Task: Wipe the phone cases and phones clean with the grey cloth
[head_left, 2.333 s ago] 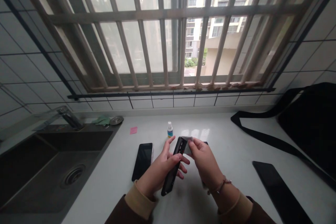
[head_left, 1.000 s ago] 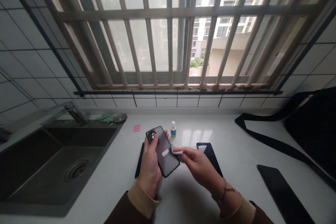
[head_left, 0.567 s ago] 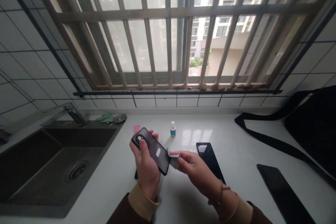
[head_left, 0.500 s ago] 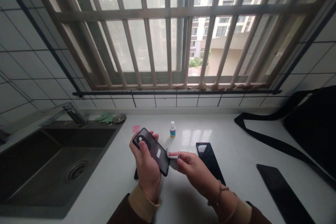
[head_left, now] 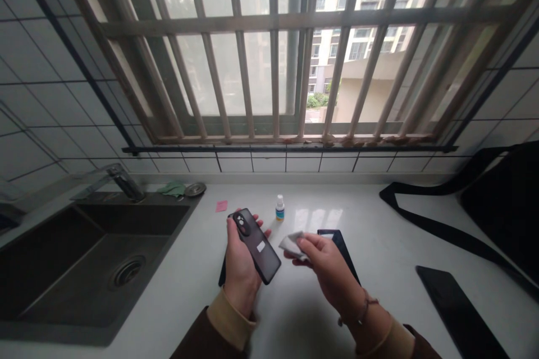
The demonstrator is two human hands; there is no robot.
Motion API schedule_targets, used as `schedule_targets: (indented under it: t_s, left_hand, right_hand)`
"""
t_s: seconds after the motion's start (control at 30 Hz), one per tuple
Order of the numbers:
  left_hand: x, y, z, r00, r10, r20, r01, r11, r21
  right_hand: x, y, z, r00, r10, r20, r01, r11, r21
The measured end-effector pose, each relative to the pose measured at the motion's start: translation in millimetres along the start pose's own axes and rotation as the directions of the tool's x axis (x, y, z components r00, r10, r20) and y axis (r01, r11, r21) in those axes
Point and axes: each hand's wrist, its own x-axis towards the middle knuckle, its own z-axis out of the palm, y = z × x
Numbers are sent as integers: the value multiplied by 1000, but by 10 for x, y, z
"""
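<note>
My left hand (head_left: pixel 242 269) holds a dark smartphone (head_left: pixel 266 261), its back with the camera ring and a small white label turned up. In my right hand (head_left: pixel 322 263) a folded grey cloth (head_left: pixel 292 244) is pinched between thumb and fingers, a little to the right of the phone and apart from it. Behind the phone, a small spray bottle (head_left: pixel 280 210) with a white cap stands upright on the counter. Partly hidden under my right hand lies a black tablet-like slab (head_left: pixel 346 252). Another dark flat object (head_left: pixel 223 263) shows only its edge behind my left hand.
A dark sink (head_left: pixel 84 269) with a faucet (head_left: pixel 126 182) is on the left. By its back corner lie a green cloth (head_left: pixel 172 189) and a metal strainer (head_left: pixel 195 189). A pink paper square (head_left: pixel 221 206), a long black slab (head_left: pixel 458 308) and a black strapped bag (head_left: pixel 501 196) rest on the counter.
My right hand has drawn the cloth away from the phone's lower edge, toward the right. My left thumb has left the camera area and the phone has turned slightly.
</note>
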Motion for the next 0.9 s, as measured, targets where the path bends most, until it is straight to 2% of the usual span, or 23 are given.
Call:
schedule_targets:
  t_s: [0.03,0.1,0.17,0.2,0.23,0.3,0.4,0.5,0.67,0.73,0.83,0.9]
  left_hand:
    - [-20,5,20,993,-111,32,112,993,-31]
    - [-77,9,49,954,-280,106,286,957,-39]
    - [-142,-5,59,900,-383,207,385,923,33]
    - [-172,-22,58,872,-419,252,414,907,76]
    - [-199,-44,56,847,-448,288,434,894,114]
    - [-240,-100,54,797,-493,349,475,868,142]
    - [-262,-179,73,757,-520,395,546,836,54]
    - [-235,-226,97,789,-502,354,559,826,-74]
    - [-161,-213,76,873,-451,185,475,873,-111]
    - [-141,-180,61,906,-409,113,418,906,-68]
    - [-102,-132,42,948,-316,31,316,949,13]
    - [-66,-108,32,962,-273,-6,273,962,29]
  right_hand:
    - [33,22,-34,991,-25,-130,30,999,35]
    - [70,46,-100,941,-102,-323,107,994,-2]
    - [60,35,-146,873,-264,-410,196,960,-200]
    - [42,20,-156,838,-369,-402,240,911,-335]
    - [20,6,-157,805,-474,-356,286,836,-468]
    - [-13,-3,-134,749,-639,-178,390,641,-662]
    - [2,66,-77,686,-713,147,543,366,-756]
    - [57,189,-31,647,-696,312,608,224,-762]
    - [49,288,52,607,-633,480,694,127,-709]
    - [8,275,89,601,-601,527,728,139,-672]
    - [-63,216,138,595,-551,585,779,217,-588]
    - [-109,153,164,587,-528,614,802,278,-528]
